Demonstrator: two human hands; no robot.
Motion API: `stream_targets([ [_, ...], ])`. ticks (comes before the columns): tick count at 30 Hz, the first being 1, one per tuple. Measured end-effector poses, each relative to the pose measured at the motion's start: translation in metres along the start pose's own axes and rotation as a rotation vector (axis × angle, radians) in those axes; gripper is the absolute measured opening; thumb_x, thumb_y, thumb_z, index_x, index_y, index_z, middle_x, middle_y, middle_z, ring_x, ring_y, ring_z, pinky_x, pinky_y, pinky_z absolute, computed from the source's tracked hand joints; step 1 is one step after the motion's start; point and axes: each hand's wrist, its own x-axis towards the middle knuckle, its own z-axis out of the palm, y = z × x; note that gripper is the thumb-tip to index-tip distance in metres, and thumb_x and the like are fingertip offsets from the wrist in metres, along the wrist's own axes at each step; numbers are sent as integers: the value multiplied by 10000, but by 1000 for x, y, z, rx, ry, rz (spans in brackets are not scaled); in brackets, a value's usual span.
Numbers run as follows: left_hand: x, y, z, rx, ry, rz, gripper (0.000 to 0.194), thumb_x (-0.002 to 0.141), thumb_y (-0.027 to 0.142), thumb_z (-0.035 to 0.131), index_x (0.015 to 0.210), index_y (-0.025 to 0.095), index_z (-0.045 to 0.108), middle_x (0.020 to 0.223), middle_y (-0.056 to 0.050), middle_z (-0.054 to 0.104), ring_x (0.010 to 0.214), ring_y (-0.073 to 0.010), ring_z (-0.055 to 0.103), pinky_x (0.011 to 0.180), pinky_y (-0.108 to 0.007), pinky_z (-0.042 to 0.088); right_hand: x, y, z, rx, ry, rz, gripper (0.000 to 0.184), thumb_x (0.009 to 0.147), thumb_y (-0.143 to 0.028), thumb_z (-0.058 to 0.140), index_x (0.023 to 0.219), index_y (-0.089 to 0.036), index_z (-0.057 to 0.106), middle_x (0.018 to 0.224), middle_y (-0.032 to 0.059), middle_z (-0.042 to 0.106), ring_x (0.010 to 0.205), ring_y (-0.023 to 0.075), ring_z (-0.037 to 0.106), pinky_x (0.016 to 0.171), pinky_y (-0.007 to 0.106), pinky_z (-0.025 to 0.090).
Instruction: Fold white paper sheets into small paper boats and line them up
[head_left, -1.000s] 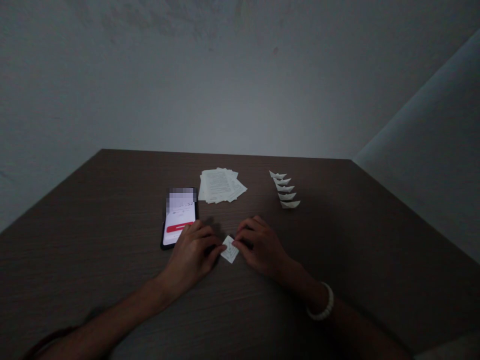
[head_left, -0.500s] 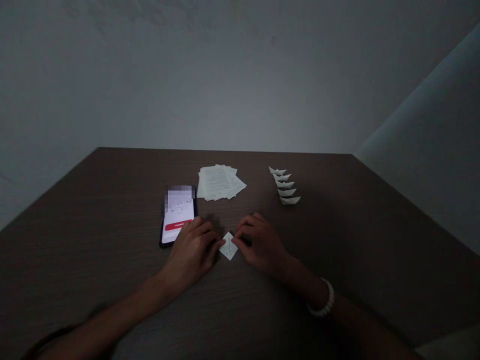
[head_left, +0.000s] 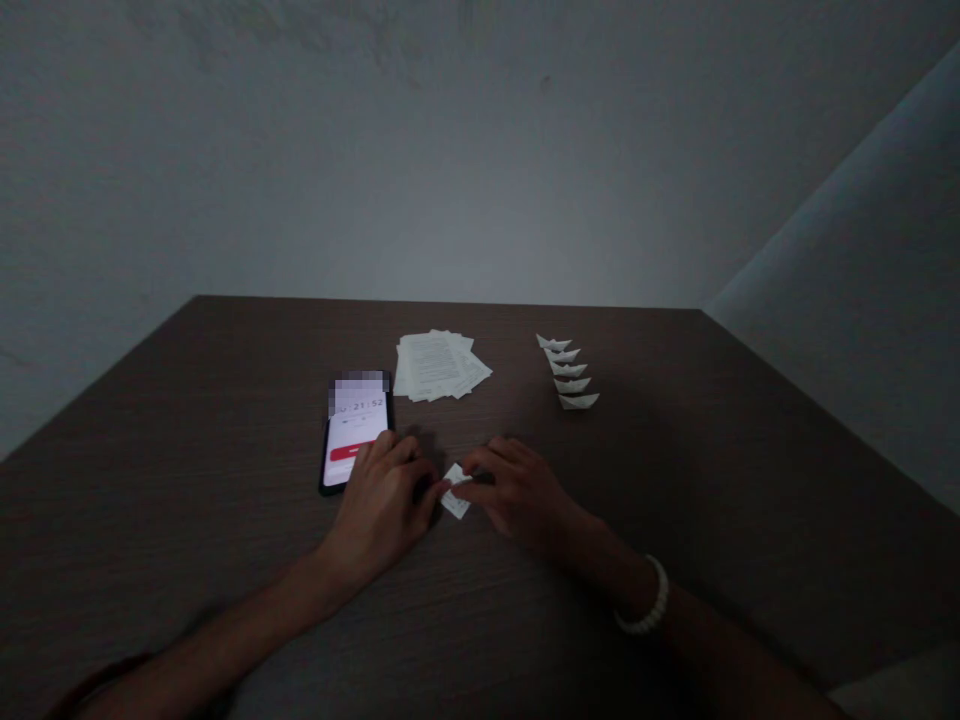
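Note:
A small folded piece of white printed paper (head_left: 455, 504) lies on the dark table between my hands, roughly diamond-shaped. My left hand (head_left: 388, 492) pinches its left corner between thumb and index finger. From the right, my right hand (head_left: 517, 495) reaches over the paper, thumb and index finger closed at its right side and covering part of it. Beyond my hands, several small paper boats (head_left: 572, 386) stand in a column to the right.
A phone (head_left: 352, 428) with a lit timer screen lies beside my left hand, which covers its lower right corner. Behind the folded paper is a loose stack of printed sheets (head_left: 435, 365). The wooden table (head_left: 225, 420) meets a grey wall at its far edge.
My right thumb and fingers have moved leftward over the paper and now cover more of it. My left hand keeps its pinch almost unmoved.

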Motion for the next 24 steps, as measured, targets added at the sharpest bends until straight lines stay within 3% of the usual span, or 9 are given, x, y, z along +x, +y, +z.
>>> stream_targets([
  [8, -4, -10, 1, -64, 34, 66, 133, 832, 165, 563, 804, 213, 684, 825, -45, 588, 823, -236, 466, 683, -359, 361, 0, 1, 2, -20, -51, -6, 282, 832, -102, 621, 1047, -280, 660, 1065, 33, 574, 949, 198, 462, 765, 333, 344],
  [12, -5, -16, -4, -53, 23, 163, 178, 854, 166, 548, 901, 235, 706, 1026, -54, 627, 917, -256, 482, 728, -380, 366, 0, 2, 3, -5, -44, 2, 259, 861, -129, 594, 1051, -292, 662, 1040, 27, 576, 933, 195, 464, 755, 331, 336],
  [15, -3, -21, -6, -47, -29, 301, 261, 888, 143, 492, 1013, 259, 690, 1250, -39, 581, 1010, -268, 479, 769, -395, 369, 0, 3, 4, -1, -36, 4, 272, 859, -119, 590, 1051, -297, 665, 1042, 27, 576, 934, 195, 464, 761, 332, 336],
  [20, 3, -25, -10, -10, -159, 443, 298, 917, 126, 432, 1090, 230, 651, 1206, -49, 633, 1002, -249, 508, 786, -385, 383, -1, 3, 4, 20, -27, 17, 276, 853, -111, 597, 1045, -295, 669, 1057, 32, 569, 951, 197, 461, 768, 327, 344],
  [24, 5, -27, -11, 32, -180, 520, 365, 843, 75, 452, 1141, 204, 619, 1265, -71, 600, 1082, -269, 492, 853, -413, 379, -2, 3, 5, 24, -20, 19, 286, 847, -105, 598, 1055, -290, 666, 1044, 37, 566, 953, 200, 463, 771, 331, 352],
])
